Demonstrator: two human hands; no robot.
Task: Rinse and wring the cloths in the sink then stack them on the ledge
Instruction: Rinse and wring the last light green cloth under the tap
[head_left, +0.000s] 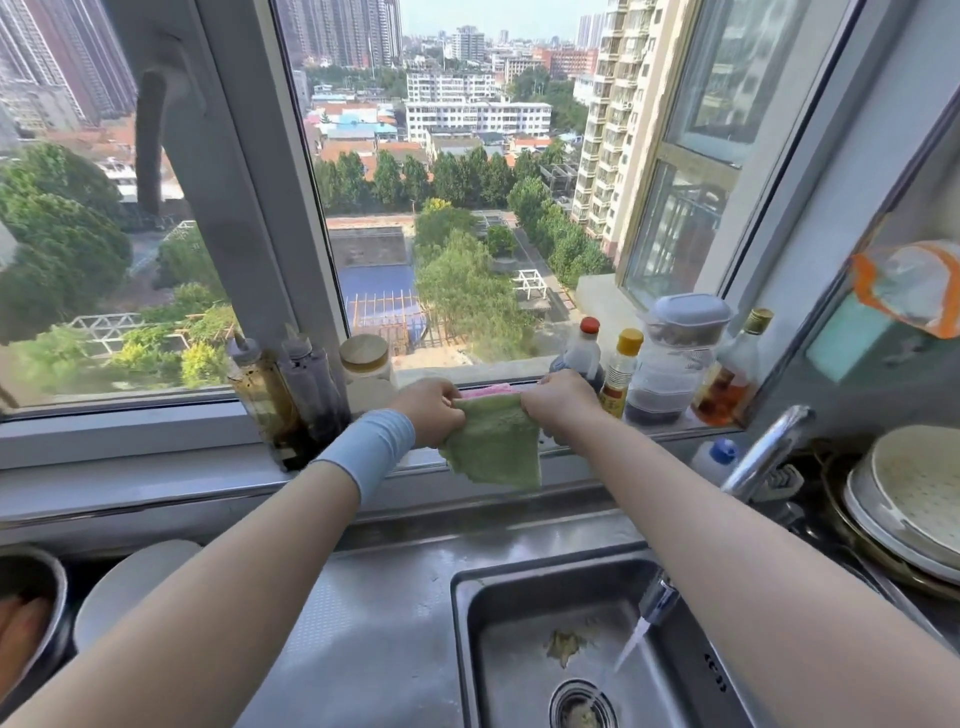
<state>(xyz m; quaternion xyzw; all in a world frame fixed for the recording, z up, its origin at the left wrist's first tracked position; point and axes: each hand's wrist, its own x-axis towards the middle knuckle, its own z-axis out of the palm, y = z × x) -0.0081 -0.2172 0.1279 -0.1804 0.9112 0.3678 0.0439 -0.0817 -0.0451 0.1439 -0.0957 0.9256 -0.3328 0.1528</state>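
A green cloth (493, 447) hangs spread between both hands at the window ledge (156, 436). My left hand (434, 410) pinches its upper left corner and my right hand (558, 402) pinches its upper right corner. A pink cloth (488, 389) lies on the ledge just behind the green one, mostly hidden. Below, water runs from the tap (763, 457) into the steel sink (467, 613).
Sauce and oil bottles (291, 395) stand left of the hands; more bottles and a lidded jar (675, 358) stand on the right. Stacked plates (904, 504) sit right of the tap. A metal bowl (26, 613) and a white lid (130, 582) sit at the left.
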